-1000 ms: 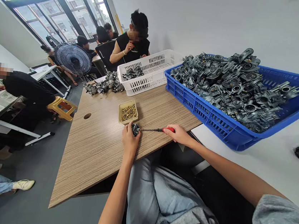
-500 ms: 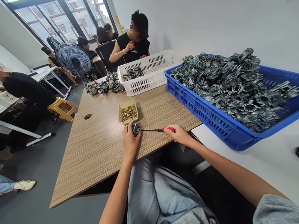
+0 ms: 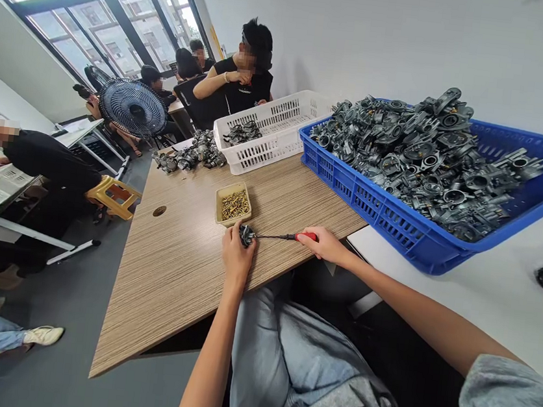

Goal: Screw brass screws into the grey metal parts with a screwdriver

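My left hand (image 3: pixel 235 254) is closed around a small grey metal part (image 3: pixel 246 234) held against the wooden table (image 3: pixel 170 270). My right hand (image 3: pixel 326 244) grips the red handle of a screwdriver (image 3: pixel 292 236), whose thin shaft points left with its tip at the part. Just beyond the part sits a small tan tray of brass screws (image 3: pixel 233 204).
A blue crate (image 3: pixel 378 212) heaped with grey metal castings stands at right on a white table. A white basket (image 3: pixel 272 132) and a loose pile of parts (image 3: pixel 192 152) lie at the far end. A seated person faces me there; others, a fan (image 3: pixel 132 107) and a yellow stool are at left.
My hands, the part and the screwdriver have stayed put. The person at the far end has raised an arm across the chin and turned the head.
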`<state>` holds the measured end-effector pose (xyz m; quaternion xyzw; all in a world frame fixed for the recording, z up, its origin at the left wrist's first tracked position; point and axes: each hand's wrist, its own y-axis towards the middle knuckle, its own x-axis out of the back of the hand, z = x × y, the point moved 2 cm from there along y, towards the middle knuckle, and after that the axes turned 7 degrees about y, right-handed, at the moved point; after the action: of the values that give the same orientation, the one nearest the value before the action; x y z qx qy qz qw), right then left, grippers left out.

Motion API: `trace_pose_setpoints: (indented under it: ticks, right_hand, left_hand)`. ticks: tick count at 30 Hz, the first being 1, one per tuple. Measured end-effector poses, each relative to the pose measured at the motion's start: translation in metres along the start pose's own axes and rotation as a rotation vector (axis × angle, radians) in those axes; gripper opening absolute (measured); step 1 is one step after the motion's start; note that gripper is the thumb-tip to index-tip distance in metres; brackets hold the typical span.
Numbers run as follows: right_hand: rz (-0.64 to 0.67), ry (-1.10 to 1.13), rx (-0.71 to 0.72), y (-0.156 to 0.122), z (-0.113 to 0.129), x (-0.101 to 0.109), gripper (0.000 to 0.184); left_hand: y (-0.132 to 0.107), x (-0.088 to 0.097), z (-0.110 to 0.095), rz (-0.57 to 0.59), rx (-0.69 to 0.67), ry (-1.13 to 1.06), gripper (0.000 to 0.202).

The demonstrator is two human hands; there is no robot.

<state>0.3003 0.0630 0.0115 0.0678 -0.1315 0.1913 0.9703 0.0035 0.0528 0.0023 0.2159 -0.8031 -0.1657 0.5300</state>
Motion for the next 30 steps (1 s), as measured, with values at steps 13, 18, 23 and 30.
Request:
trace_pose_setpoints:
  ticks: [13,18,23,30]
  right_hand:
    - [0.02,0.013,0.001,0.001,-0.0015,0.0,0.055]
    - [0.039,0.022,0.014,0.0005,0.0006,0.0003,0.054]
    - [0.054,0.038,0.02,0.0012,-0.0001,0.001,0.055]
    - [0.075,0.009,0.001,0.0023,-0.0064,0.002,0.053]
  left_hand:
    - [-0.0003,-0.003,0.0022,-0.027,-0.017,-0.016,0.062]
    - [-0.0002,-0.003,0.0022,-0.032,-0.023,-0.028,0.061]
    - [-0.0002,-0.0029,0.0028,-0.034,-0.025,-0.035,0.061]
    - [0.0001,-0.003,0.0028,-0.031,-0.023,-0.041,0.061]
